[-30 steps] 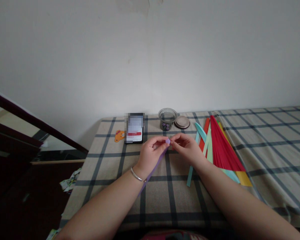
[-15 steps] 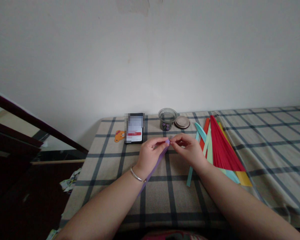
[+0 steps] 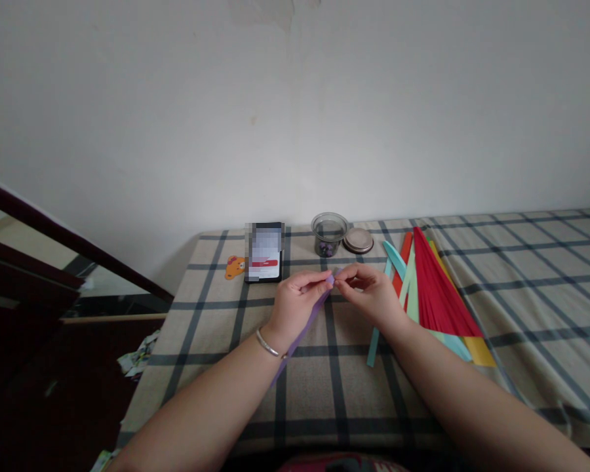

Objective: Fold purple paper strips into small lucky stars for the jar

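A narrow purple paper strip (image 3: pixel 309 322) is pinched at its upper end between both hands, above the table's middle. My left hand (image 3: pixel 299 298) is closed on it with thumb and forefinger, and the long tail runs down beside the wrist. From the other side my right hand (image 3: pixel 368 288) pinches the same end, its fingertips nearly meeting the left ones. How the strip is folded there is too small to tell. Behind the hands stands a clear round jar (image 3: pixel 330 229) with small purple pieces at its bottom. Its round lid (image 3: pixel 358 240) lies just to the right.
Paper strips fan out at the right: a broad red bundle (image 3: pixel 440 295), with light blue (image 3: pixel 372 347), green, orange and yellow ones around it. A phone (image 3: pixel 266 255) on an orange bear-shaped piece (image 3: pixel 235 267) lies left of the jar. A checked cloth (image 3: pixel 201 334) covers the table, against a wall.
Hardly anything differs. Both hands keep their pinch on the purple strip, with only slight finger movement.
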Available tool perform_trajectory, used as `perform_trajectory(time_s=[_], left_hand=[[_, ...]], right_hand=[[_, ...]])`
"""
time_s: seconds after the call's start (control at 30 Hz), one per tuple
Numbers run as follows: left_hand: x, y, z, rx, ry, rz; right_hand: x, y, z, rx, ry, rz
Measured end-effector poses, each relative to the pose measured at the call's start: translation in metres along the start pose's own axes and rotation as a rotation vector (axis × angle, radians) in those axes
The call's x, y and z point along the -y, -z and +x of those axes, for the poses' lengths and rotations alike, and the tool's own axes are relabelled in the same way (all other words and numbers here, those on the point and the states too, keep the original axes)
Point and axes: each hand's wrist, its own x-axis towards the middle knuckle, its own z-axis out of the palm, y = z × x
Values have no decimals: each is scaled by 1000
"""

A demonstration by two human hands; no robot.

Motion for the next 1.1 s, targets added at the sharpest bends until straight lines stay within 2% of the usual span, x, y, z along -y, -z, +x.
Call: perform_trajectory(time_s=[0.27,0.67,0.83,1.1], left_hand=[[1,1,1,58,-13,10],[-2,2,2,58,-108,111],[-1,3,1,95,-34,78],[-1,-1,1,100,89,-139]], right_hand=[[1,0,0,9,17,-23],[0,-1,0,12,-6,-31],[-3,-1,1,10,-42,18],[-1,-2,2,25,-67,110]])
